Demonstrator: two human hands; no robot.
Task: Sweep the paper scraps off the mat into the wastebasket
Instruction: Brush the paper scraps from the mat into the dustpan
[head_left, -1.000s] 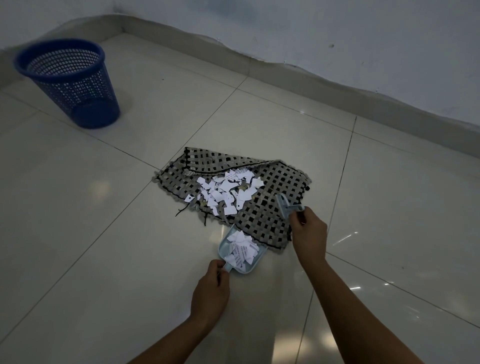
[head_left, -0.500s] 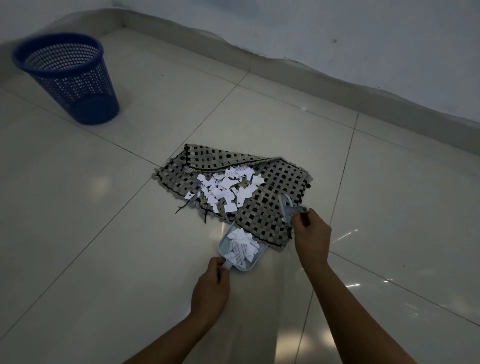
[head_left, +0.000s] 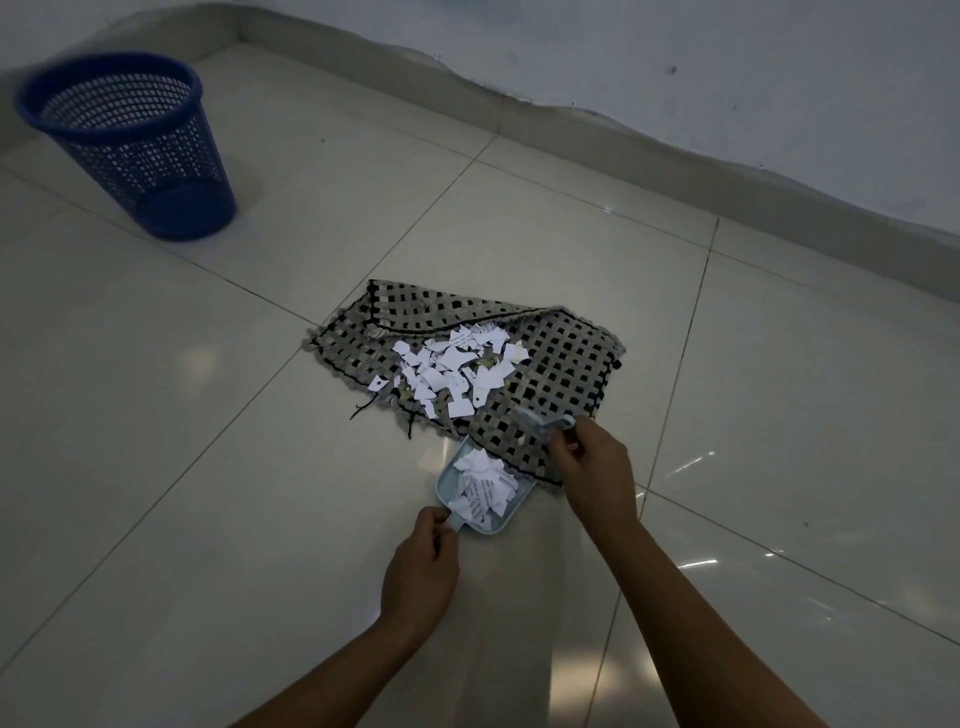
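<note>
A woven black-and-grey mat (head_left: 566, 358) lies on the tiled floor. White paper scraps (head_left: 449, 369) are heaped on its middle. A small light-blue dustpan (head_left: 447, 480) sits at the mat's near edge with scraps in it; my left hand (head_left: 421, 571) grips its handle. My right hand (head_left: 592, 467) holds a small light-blue brush (head_left: 540, 423) over the mat's near right part. The blue mesh wastebasket (head_left: 135, 140) stands upright at the far left.
A white wall with a grey skirting (head_left: 675, 150) runs along the back. Glossy tiled floor (head_left: 182, 467) stretches between the mat and the wastebasket.
The brush and my right hand have shifted slightly toward the dustpan. The view has tilted a little; the dustpan and my left hand stay in place.
</note>
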